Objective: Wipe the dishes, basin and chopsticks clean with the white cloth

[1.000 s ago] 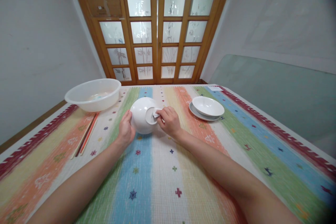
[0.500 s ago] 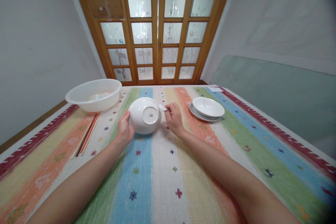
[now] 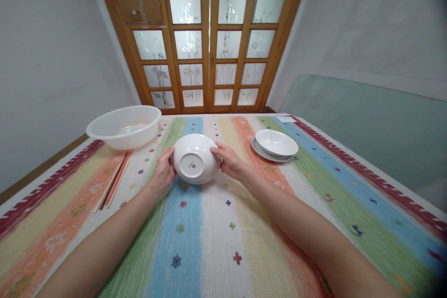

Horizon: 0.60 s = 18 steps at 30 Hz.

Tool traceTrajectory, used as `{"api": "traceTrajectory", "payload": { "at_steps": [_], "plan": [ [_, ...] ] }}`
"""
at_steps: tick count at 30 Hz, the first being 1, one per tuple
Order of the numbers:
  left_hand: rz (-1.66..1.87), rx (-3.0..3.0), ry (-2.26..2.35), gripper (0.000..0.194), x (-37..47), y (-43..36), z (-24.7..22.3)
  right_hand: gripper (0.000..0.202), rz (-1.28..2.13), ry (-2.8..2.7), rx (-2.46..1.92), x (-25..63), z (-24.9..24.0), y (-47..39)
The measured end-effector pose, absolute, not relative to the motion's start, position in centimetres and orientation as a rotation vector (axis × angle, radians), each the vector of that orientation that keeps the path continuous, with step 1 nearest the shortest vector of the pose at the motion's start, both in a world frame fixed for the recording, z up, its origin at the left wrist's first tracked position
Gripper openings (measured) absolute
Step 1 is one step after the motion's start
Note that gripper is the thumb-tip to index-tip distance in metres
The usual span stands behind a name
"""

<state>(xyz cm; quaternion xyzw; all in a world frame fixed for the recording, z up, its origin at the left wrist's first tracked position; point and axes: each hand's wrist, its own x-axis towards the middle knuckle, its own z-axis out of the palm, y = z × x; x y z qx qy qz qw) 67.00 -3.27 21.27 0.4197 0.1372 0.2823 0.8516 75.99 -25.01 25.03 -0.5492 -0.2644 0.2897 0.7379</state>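
A white bowl is tipped over in front of me, its round foot and small printed mark facing my eyes. My left hand grips it at the left side, thumb along the outer wall. On the opposite side my right hand holds the bowl too, thumb on the outside and the other fingers mostly hidden behind the rim. The inside of the bowl is turned away, so I cannot tell whether anything is in it.
At the far left stands a translucent plastic basin. Several chopsticks lie in front of it. To the right, a shallow white dish rests on a plate. A striped tablecloth covers the table.
My right hand held a small white spoon-like piece beside the bowl; now it grips the bowl's side and that piece is out of sight. The bowl has tilted, its foot swinging left and down.
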Motion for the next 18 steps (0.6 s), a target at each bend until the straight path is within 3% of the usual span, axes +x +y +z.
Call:
{"api": "traceTrajectory", "payload": {
  "at_steps": [5,9,15,18],
  "plan": [
    [0.64,1.01,0.248,0.027,66.7,-3.6,22.0,0.058,0.626,-0.787,-1.188,74.1,26.2,-25.4],
    [0.681,1.233,0.349,0.033,66.2,-4.4,22.6,0.042,0.248,-1.034,-1.47,73.4,25.8,-25.4],
    [0.256,1.088,0.35,0.055,65.2,-5.7,23.9,0.016,-0.496,-1.589,-1.801,73.4,23.7,-24.8],
    [0.162,1.007,0.315,0.047,64.9,-6.5,24.5,0.015,-0.639,-1.732,-1.898,73.5,23.5,-24.6]
  ]
}}
